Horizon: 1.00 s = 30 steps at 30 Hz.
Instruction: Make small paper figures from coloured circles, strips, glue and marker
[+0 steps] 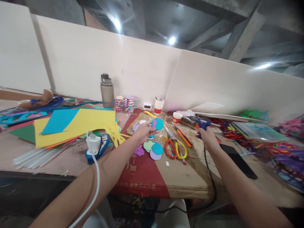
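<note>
Between the thumb and fingers of my left hand is a blue paper disc with a purple strip on it, held up over the cardboard. My right hand grips a blue hot glue gun, whose black cord runs down past the table edge. Below the left hand lie loose paper discs in green, blue and lilac, partly overlapping. Purple paper strips rest beside them. Scissors with red and yellow handles lie between my hands, next to an orange utility knife.
Yellow paper sheets, a power strip and clear glue sticks lie left. Behind stand a bottle, a cup with pens and a small paper cup. A black phone and plastic box lie right.
</note>
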Available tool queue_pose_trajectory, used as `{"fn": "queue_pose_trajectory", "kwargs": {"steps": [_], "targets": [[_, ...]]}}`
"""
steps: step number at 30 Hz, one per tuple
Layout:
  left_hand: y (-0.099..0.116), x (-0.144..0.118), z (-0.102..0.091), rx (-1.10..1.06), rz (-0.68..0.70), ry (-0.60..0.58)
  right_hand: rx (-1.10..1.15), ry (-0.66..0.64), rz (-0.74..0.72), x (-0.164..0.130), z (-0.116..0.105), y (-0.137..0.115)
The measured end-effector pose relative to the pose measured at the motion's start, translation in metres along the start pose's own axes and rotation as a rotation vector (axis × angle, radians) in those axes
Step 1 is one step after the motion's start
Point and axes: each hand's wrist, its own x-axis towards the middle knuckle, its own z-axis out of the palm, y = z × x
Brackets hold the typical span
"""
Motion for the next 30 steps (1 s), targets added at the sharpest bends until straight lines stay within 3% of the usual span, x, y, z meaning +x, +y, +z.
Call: {"fn": "queue_pose_trajectory", "kwargs": {"steps": [2,4,9,12,19,30], "targets": [[0.001,-0.002,0.000,0.035,-0.006,0.024,0.306,0.010,0.021,-0.006,0.010,-0.026],[0.002,-0.003,0.000,0.059,-0.003,0.039,0.467,-0.099,-0.019,-0.016,0.020,-0.052],[0.004,-0.003,-0.001,0.097,-0.003,0.070,0.480,-0.322,-0.086,-0.041,0.042,-0.088],[0.004,-0.003,-0.002,0.109,-0.005,0.088,0.358,-0.369,-0.192,-0.050,0.046,-0.087],[0.003,-0.004,-0.001,0.128,0.014,0.092,0.163,-0.339,-0.399,-0.054,0.044,-0.073],[0.001,-0.005,0.001,0.124,0.020,0.069,0.103,-0.367,-0.454,-0.055,0.044,-0.073]]}}
